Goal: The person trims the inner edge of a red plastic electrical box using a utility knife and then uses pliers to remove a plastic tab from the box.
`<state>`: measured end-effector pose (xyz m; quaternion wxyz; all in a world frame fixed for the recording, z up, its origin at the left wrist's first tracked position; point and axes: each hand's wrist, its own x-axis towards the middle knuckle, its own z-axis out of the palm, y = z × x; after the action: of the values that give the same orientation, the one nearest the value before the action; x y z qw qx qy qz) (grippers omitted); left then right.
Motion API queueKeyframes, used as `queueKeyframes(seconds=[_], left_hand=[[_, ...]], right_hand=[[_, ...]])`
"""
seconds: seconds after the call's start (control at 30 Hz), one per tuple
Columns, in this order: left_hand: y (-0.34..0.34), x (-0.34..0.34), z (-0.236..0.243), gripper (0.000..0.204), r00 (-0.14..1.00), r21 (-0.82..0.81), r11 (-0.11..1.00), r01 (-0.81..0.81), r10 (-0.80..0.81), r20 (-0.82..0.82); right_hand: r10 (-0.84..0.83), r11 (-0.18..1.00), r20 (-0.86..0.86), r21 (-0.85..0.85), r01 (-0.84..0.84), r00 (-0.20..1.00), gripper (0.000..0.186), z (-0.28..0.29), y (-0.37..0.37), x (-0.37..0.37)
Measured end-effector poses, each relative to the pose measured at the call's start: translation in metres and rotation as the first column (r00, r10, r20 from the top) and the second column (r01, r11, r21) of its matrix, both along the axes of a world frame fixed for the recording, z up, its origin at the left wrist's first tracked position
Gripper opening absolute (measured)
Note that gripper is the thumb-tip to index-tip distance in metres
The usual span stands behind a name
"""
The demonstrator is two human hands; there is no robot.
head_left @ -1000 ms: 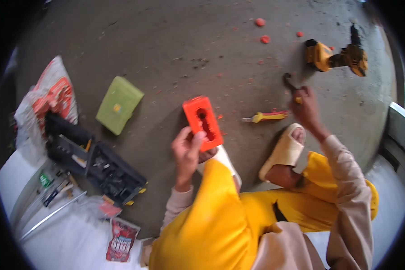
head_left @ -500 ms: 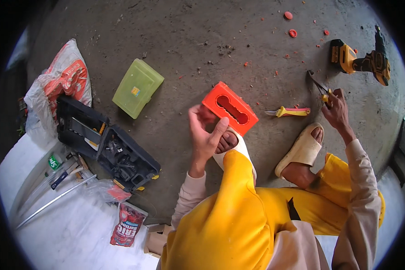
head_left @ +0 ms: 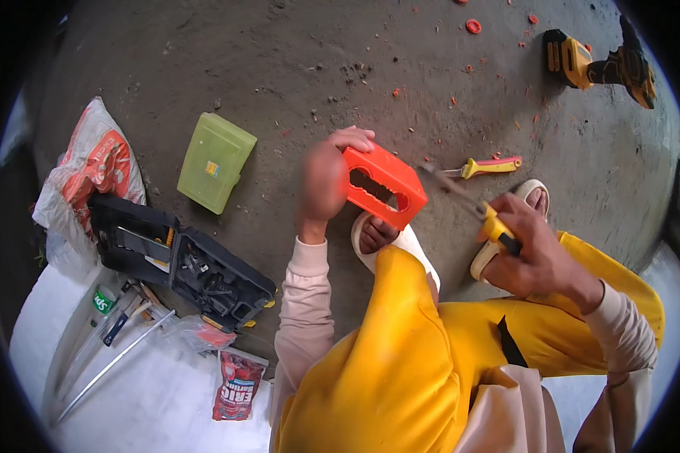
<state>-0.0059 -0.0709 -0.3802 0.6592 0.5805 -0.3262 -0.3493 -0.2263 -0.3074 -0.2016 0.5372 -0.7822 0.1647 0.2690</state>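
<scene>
My left hand [head_left: 327, 177] is closed around one end of an orange plastic electrical box [head_left: 394, 171], its fingers over the far edge; part of that hand is smeared. The box is tilted above my left foot. A long cut-out with ragged edges and a rounded end runs through its face. In my right hand [head_left: 535, 245] is a pair of pliers [head_left: 493, 226] with yellow and black handles. Their slim jaws point up and left, close to the box's right end; whether they touch it I cannot tell. A folding knife [head_left: 491, 167] with a yellow and red handle lies just beyond the pliers.
A yellow and black cordless drill [head_left: 608, 72] lies far right, near orange discs [head_left: 473, 26] and scraps. To the left are a green plastic case [head_left: 217, 162], an open black tool case [head_left: 215, 260], a white sack [head_left: 102, 162], a metal rod [head_left: 117, 366] and a red pouch [head_left: 238, 386].
My right hand has brought the pliers leftward and nearer, up to the box. My left hand has shifted from the box's near side to its left end, and the box has tipped.
</scene>
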Motion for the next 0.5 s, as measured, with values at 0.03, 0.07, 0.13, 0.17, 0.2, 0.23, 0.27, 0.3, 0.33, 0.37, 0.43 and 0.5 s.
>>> queueKeyframes(seconds=[0.03, 0.07, 0.13, 0.17, 0.2, 0.23, 0.27, 0.3, 0.33, 0.37, 0.43, 0.5], left_hand=[[-0.004, -0.005, -0.001, 0.056, 1.0, -0.004, 1.0, 0.01, -0.01, -0.013], [-0.009, -0.01, -0.002, 0.054, 0.999, -0.001, 0.999, -0.041, 0.041, 0.022], [-0.012, -0.017, 0.002, 0.052, 0.994, 0.003, 0.996, -0.089, 0.089, 0.057], [-0.011, -0.02, 0.006, 0.052, 0.988, 0.01, 0.992, -0.124, 0.123, 0.096], [-0.011, -0.021, 0.01, 0.052, 0.979, 0.015, 0.987, -0.159, 0.156, 0.134], [-0.012, -0.024, 0.011, 0.052, 0.98, 0.016, 0.988, -0.154, 0.151, 0.13], [-0.013, -0.026, 0.012, 0.051, 0.975, 0.003, 0.988, -0.157, 0.154, 0.16], [-0.013, -0.027, 0.011, 0.05, 0.969, -0.011, 0.987, -0.16, 0.159, 0.19], [-0.012, -0.028, 0.011, 0.05, 0.97, -0.01, 0.988, -0.157, 0.156, 0.188], [-0.012, -0.029, 0.011, 0.049, 0.966, -0.028, 0.986, -0.162, 0.165, 0.2], [-0.011, -0.029, 0.01, 0.048, 0.962, -0.045, 0.985, -0.166, 0.172, 0.212], [-0.01, -0.029, 0.011, 0.047, 0.953, -0.066, 0.985, -0.161, 0.173, 0.247]], right_hand=[[-0.01, 1.0, -0.013, -0.004, 0.01, 1.0, 0.039, 0.0, 0.008, -0.007], [-0.016, 1.0, -0.01, -0.025, 0.016, 1.0, 0.044, -0.003, 0.017, -0.015], [0.013, 0.998, -0.068, -0.059, -0.017, 0.998, 0.06, 0.0, 0.029, -0.018], [0.009, 0.998, -0.068, -0.056, -0.012, 0.998, 0.06, 0.002, 0.033, -0.018], [0.059, 0.988, -0.053, -0.137, -0.065, 0.997, 0.062, 0.004, 0.037, -0.019], [0.109, 0.969, -0.046, -0.219, -0.116, 0.993, 0.064, 0.005, 0.04, -0.02], [0.105, 0.964, -0.074, -0.238, -0.12, 0.992, 0.066, 0.006, 0.044, -0.021], [0.1, 0.964, -0.079, -0.238, -0.116, 0.992, 0.066, 0.006, 0.047, -0.02], [0.102, 0.953, -0.084, -0.277, -0.121, 0.991, 0.066, 0.006, 0.05, -0.019], [0.104, 0.94, -0.089, -0.316, -0.127, 0.991, 0.066, 0.006, 0.052, -0.018], [0.111, 0.936, -0.103, -0.323, -0.139, 0.989, 0.066, 0.006, 0.053, -0.019], [0.119, 0.932, -0.115, -0.33, -0.151, 0.986, 0.066, 0.005, 0.054, -0.021]])
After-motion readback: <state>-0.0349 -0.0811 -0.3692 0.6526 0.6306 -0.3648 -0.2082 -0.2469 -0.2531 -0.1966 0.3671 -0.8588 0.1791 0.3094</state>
